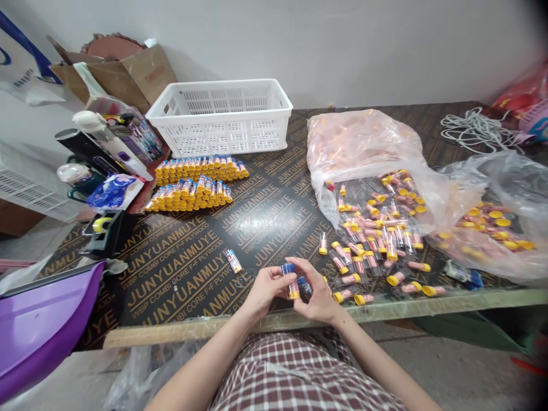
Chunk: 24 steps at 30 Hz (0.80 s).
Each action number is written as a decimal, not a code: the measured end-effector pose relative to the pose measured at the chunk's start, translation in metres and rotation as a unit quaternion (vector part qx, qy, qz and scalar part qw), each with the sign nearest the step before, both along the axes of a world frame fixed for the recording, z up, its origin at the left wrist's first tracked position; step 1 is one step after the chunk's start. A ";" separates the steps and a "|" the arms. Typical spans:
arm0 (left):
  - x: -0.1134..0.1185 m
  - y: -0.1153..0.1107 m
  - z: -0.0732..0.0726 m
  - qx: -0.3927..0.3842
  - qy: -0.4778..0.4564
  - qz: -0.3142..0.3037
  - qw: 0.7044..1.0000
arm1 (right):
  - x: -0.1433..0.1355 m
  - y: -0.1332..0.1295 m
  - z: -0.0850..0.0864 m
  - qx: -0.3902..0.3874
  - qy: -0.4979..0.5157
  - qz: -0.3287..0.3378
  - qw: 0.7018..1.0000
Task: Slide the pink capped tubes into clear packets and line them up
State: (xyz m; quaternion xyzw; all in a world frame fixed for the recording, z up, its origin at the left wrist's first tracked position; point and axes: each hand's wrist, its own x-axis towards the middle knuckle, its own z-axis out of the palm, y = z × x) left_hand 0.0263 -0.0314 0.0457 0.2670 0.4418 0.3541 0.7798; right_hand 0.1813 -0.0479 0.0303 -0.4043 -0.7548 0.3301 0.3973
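Observation:
Near the front edge of the table, my left hand (268, 288) grips a small clear tube (293, 285) with a blue top and a yellow bottom cap. My right hand (317, 294) curls round the tube's other side, its fingertips touching the top and the lower end. A dark blue item (304, 285) lies between the hands, partly hidden. To the left, a single labelled tube (233, 261) rests on the table. Many yellow-capped tubes (359, 240) lie loose on the right, some spilling from a clear bag (363, 140). Stacked tubes (188, 195) stand in two rows at the left.
A white basket (226, 131) sits at the back. Bottles (107, 140), a cardboard box (145, 74) and a tape dispenser (105, 231) are on the left. A purple dustpan-like object (47, 331) is at the near left. Another bag (496, 228) and rope (475, 130) lie right.

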 end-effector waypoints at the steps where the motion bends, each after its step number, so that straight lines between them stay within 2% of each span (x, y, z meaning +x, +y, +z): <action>1: 0.000 0.000 0.000 0.001 -0.001 -0.001 1.000 | 0.000 0.000 0.000 -0.004 0.004 0.000 1.000; 14: 0.000 -0.001 0.001 0.018 0.008 -0.005 1.000 | -0.004 -0.001 0.003 -0.026 0.033 0.018 0.999; 16: -0.011 0.004 0.002 0.032 0.045 0.006 0.998 | 0.002 0.002 0.006 -0.034 0.027 0.020 0.999; 18: -0.034 0.013 0.001 0.065 0.134 0.055 0.987 | 0.015 0.005 0.009 -0.034 0.016 -0.030 0.999; 20: -0.064 0.023 -0.003 0.118 0.278 0.138 0.943 | 0.035 0.010 0.009 -0.027 -0.019 -0.130 0.991; 21: -0.081 0.027 -0.006 0.142 0.365 0.171 0.904 | 0.046 0.012 0.008 -0.022 -0.048 -0.179 0.982; 22: -0.096 0.031 -0.010 0.162 0.451 0.177 0.860 | 0.056 0.013 0.005 -0.014 -0.080 -0.211 0.974; 24: -0.119 0.035 -0.019 0.175 0.574 0.149 0.786 | 0.072 0.015 -0.002 0.003 -0.139 -0.224 0.965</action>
